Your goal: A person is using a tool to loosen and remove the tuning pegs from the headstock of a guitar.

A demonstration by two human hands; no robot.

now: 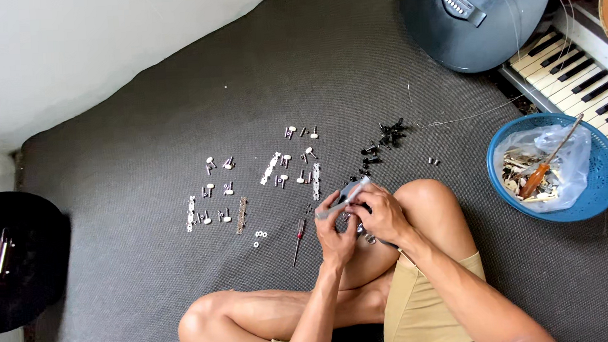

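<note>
The left hand point(334, 226) and the right hand point(382, 214) meet just above the person's crossed legs, both closed around a small gray tool point(347, 196) whose tip slants up to the right. Small metal parts point(364, 236) show beneath the right hand; which fingers grip them I cannot tell. On the gray carpet point(142, 117), a red-handled screwdriver point(298, 239) lies just left. Farther off sit white pegs point(276, 167) and black pegs point(384, 140). Right: a blue basket point(606, 176).
</note>
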